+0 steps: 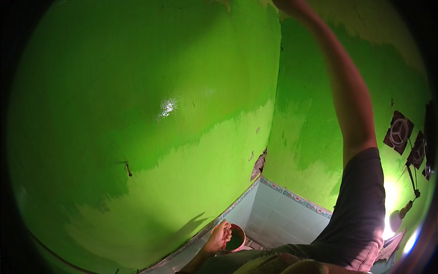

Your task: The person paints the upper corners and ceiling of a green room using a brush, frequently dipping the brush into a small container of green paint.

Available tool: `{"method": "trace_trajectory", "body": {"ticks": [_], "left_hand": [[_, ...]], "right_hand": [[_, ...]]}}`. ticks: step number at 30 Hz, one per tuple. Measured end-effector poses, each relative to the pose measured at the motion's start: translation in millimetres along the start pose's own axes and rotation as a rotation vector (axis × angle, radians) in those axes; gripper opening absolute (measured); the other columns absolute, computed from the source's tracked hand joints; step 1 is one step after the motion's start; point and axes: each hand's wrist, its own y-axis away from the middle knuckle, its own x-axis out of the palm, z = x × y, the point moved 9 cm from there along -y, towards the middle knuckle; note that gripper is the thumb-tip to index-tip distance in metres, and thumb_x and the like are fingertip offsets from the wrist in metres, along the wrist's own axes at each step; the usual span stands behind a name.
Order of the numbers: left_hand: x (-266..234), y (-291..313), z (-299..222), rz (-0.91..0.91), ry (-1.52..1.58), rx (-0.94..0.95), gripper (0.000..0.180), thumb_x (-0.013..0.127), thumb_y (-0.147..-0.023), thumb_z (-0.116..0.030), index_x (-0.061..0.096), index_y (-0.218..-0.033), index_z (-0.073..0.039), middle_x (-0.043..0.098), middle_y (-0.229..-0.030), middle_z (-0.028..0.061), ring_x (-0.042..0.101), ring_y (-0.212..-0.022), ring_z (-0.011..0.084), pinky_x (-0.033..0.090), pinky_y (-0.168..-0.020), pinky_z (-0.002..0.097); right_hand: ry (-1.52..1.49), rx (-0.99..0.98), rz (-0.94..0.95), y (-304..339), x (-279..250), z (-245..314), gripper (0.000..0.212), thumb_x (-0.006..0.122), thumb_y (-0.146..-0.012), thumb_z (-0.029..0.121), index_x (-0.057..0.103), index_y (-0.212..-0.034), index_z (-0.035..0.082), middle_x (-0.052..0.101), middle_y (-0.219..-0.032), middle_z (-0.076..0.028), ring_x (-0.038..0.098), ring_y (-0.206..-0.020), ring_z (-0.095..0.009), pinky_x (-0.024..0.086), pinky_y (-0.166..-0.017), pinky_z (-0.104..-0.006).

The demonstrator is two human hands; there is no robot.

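Observation:
My left hand (219, 237) is low in the picture, its fingers closed round the near side of a small reddish paint pot (240, 243). The pot is tilted enough to show dark green paint inside. My right arm reaches high up across the right wall, and only the base of my right hand (286, 4) shows at the top edge. Its fingers, and anything in them, are cut off. Both meeting walls carry glossy darker green paint (137, 91) above a ragged border, with lighter green (182, 182) below it.
Pale blue tiles (278, 210) with a patterned border line the lower corner. Plaster is broken (258, 166) just above them. A hook (128, 170) sticks out of the left wall. At right are a lit bulb (395, 221), hanging wires and dark square vent-like pieces (398, 132).

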Motion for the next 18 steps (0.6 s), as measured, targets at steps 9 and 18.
{"method": "trace_trajectory", "body": {"ticks": [9,18], "left_hand": [[-11,-4,6,0.017,0.042,0.001,0.043,0.052,-0.091,-0.051,0.055,-0.092,-0.008,0.053,-0.064,0.0042,0.049,-0.048,0.0142,0.035,-0.041,0.0248],[-4,4,3,-0.05,0.058,0.008,0.041,0.056,-0.09,-0.048,0.056,-0.088,-0.007,0.054,-0.063,0.0051,0.049,-0.048,0.0148,0.036,-0.041,0.0254]], "right_hand": [[0.151,-0.172,0.134,30,49,-43,0.036,0.043,-0.098,0.033,0.058,-0.124,0.014,0.063,-0.08,-0.009,0.056,-0.061,-0.017,0.047,-0.061,-0.035],[-0.651,0.261,-0.103,3,16,-5,0.034,0.042,-0.098,0.016,0.051,-0.126,-0.002,0.05,-0.079,-0.002,0.04,-0.063,-0.009,0.036,-0.055,-0.0244]]}}
